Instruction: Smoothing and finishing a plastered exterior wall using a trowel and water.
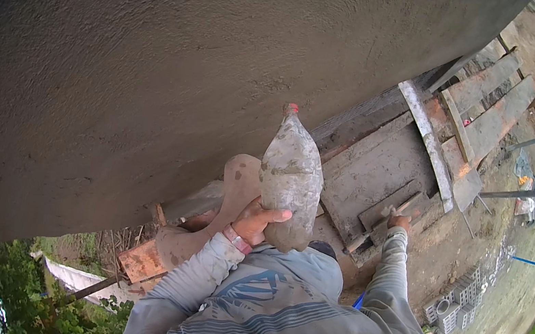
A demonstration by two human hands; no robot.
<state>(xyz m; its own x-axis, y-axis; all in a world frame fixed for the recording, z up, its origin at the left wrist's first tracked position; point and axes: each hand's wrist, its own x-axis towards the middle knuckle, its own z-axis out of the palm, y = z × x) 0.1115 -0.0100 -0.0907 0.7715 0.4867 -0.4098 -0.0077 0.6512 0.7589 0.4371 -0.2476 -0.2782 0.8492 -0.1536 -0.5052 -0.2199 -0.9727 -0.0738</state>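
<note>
The mud-smeared plastic bottle (pixel 291 177) is up in front of the person's chest, its red cap (pixel 291 108) pointing away from the body, toward the wide grey plastered wall (pixel 156 81) beyond and to the left of it. The left hand (pixel 261 223) grips the bottle near its base, the thumb laid across the near face and the palm against its left side; the forearm slants up to it from the lower left, elbow bent, with a reddish band (pixel 238 240) at the wrist. The right arm reaches well out to the right of the bottle, nearly straight, and the right hand (pixel 400 221) is curled at the handle of a flat float (pixel 378 214), though how fully the fingers close is too small to tell. That float lies on a mortar-caked board (pixel 387 154) right of the bottle. Farther right beyond the bottle, a pale straightedge (pixel 428 146) crosses the board's far end, near worn planks (pixel 490 90).
</note>
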